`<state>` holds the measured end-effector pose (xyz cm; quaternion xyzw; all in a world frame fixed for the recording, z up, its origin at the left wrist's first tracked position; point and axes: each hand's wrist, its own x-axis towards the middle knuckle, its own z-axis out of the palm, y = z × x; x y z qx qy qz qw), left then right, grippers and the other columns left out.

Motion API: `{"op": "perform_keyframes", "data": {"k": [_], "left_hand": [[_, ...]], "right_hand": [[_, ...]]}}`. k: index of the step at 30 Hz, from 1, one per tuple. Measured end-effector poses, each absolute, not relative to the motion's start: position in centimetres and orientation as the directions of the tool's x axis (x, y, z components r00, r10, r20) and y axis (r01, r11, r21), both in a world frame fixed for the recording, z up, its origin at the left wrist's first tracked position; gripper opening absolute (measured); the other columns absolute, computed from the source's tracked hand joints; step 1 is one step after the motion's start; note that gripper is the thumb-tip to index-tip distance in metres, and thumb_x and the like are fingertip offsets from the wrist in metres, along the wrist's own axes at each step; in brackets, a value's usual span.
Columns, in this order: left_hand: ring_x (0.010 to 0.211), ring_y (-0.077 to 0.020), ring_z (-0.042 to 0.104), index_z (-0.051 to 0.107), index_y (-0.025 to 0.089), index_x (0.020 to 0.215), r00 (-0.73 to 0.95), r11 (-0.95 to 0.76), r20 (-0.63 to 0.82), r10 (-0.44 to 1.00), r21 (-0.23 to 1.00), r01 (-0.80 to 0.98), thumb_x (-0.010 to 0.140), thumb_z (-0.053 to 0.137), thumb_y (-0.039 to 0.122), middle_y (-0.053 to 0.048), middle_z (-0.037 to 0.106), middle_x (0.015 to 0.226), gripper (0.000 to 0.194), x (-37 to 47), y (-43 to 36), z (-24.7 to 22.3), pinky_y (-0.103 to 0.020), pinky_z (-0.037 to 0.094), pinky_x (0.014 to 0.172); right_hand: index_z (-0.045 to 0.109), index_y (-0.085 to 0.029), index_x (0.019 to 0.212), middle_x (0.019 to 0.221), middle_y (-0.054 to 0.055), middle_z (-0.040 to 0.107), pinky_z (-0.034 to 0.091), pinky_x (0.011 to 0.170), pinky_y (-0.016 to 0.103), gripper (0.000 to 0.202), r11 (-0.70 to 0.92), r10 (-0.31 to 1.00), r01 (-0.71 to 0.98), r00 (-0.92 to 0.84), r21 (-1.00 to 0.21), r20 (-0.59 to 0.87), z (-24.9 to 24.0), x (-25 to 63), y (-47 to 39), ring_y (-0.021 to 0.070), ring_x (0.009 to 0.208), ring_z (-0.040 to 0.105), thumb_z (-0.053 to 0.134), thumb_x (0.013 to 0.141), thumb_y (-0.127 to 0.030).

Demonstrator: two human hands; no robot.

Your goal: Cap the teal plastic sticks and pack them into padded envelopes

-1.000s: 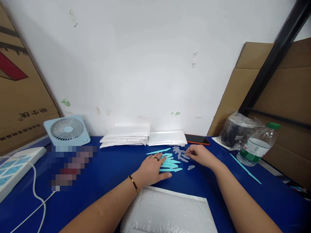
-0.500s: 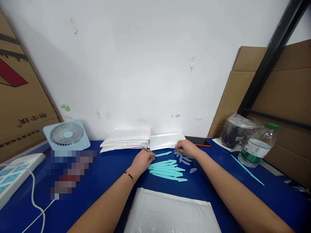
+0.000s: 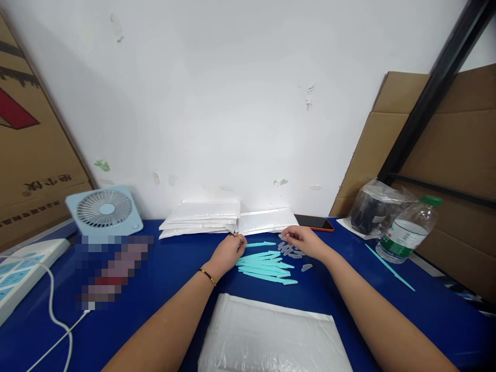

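My left hand (image 3: 229, 253) is closed with its fingertips at the near end of a turquoise eyebrow razor (image 3: 261, 244), which points right. Below it lies a fanned group of several more turquoise eyebrow razors (image 3: 267, 271). My right hand (image 3: 302, 239) pinches a small clear blade cap (image 3: 281, 237) between thumb and fingers. Under that hand several loose clear blade caps (image 3: 289, 251) are scattered, and a single cap (image 3: 306, 267) rests a little nearer to me. Apart from the group, one razor (image 3: 389, 267) lies at the right.
A padded white mailer (image 3: 271, 336) lies in front of me. Stacked mailers (image 3: 205, 214) and a phone (image 3: 313, 222) are by the wall. A fan (image 3: 104, 212) and power strip (image 3: 29, 279) stand left; a water bottle (image 3: 406, 232) and bagged dark container (image 3: 368, 212) stand right.
My right hand has lifted slightly from the caps, and a cap now shows at its fingertips. My left hand has stayed at the upper razor's end. The view has shifted slightly.
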<state>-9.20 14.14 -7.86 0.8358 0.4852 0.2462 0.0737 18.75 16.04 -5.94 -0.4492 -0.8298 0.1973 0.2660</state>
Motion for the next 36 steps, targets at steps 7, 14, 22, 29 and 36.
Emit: {"op": "perform_keyframes", "data": {"k": [7, 14, 22, 29, 36], "left_hand": [[0.077, -0.0157, 0.053, 0.054, 0.018, 0.08, 0.41, -0.529, 0.337, 0.848, 0.467, 0.709, 0.087, 0.039, 0.022, -0.004, 0.058, 0.081, 0.017, -9.4, 14.7, -8.3, -0.026, 0.04, 0.07], [0.076, -0.0156, 0.053, 0.055, 0.018, 0.08, 0.415, -0.533, 0.336, 0.846, 0.481, 0.696, 0.086, 0.04, 0.023, -0.004, 0.058, 0.079, 0.018, -9.4, 14.7, -8.3, -0.026, 0.04, 0.069], [0.077, -0.016, 0.053, 0.055, 0.017, 0.08, 0.407, -0.518, 0.322, 0.855, 0.482, 0.707, 0.087, 0.038, 0.024, -0.004, 0.059, 0.08, 0.02, -9.5, 14.5, -7.8, -0.026, 0.04, 0.07], [0.076, -0.0152, 0.054, 0.055, 0.018, 0.081, 0.414, -0.52, 0.316, 0.854, 0.477, 0.709, 0.086, 0.039, 0.022, -0.003, 0.059, 0.079, 0.018, -9.3, 14.5, -7.9, -0.025, 0.04, 0.07], [0.082, -0.0169, 0.055, 0.061, 0.019, 0.083, 0.331, -0.427, 0.284, 0.9, 0.426, 0.797, 0.084, 0.045, 0.023, -0.004, 0.06, 0.083, 0.017, -9.8, 15.0, -8.3, -0.027, 0.041, 0.074]], "right_hand": [[0.068, -0.017, 0.093, 0.086, 0.006, 0.066, 0.046, 0.062, 0.024, 0.029, 0.519, 0.836, 0.521, -0.476, -0.678, 0.275, -5.7, 18.7, 15.6, 0.015, 0.072, 0.06, 0.053, 0.082, -0.04], [0.068, -0.017, 0.092, 0.083, 0.006, 0.067, 0.047, 0.061, 0.025, 0.031, 0.503, 0.841, 0.513, -0.477, -0.696, 0.256, -6.2, 17.6, 15.8, 0.0149, 0.07, 0.06, 0.055, 0.08, -0.041], [0.068, -0.016, 0.093, 0.084, 0.006, 0.067, 0.046, 0.06, 0.024, 0.033, 0.491, 0.85, 0.519, -0.462, -0.7, 0.254, -5.3, 18.2, 15.5, 0.0148, 0.071, 0.06, 0.053, 0.08, -0.043], [0.068, -0.016, 0.092, 0.081, 0.006, 0.067, 0.047, 0.06, 0.025, 0.029, 0.519, 0.83, 0.526, -0.499, -0.674, 0.25, -6.2, 16.5, 15.8, 0.0145, 0.068, 0.059, 0.053, 0.081, -0.039], [0.07, -0.021, 0.091, 0.089, 0.005, 0.067, 0.046, 0.072, 0.027, 0.021, 0.618, 0.784, 0.619, -0.53, -0.485, 0.322, -5.8, 15.5, 16.7, 0.0162, 0.08, 0.06, 0.052, 0.082, -0.026]]}}
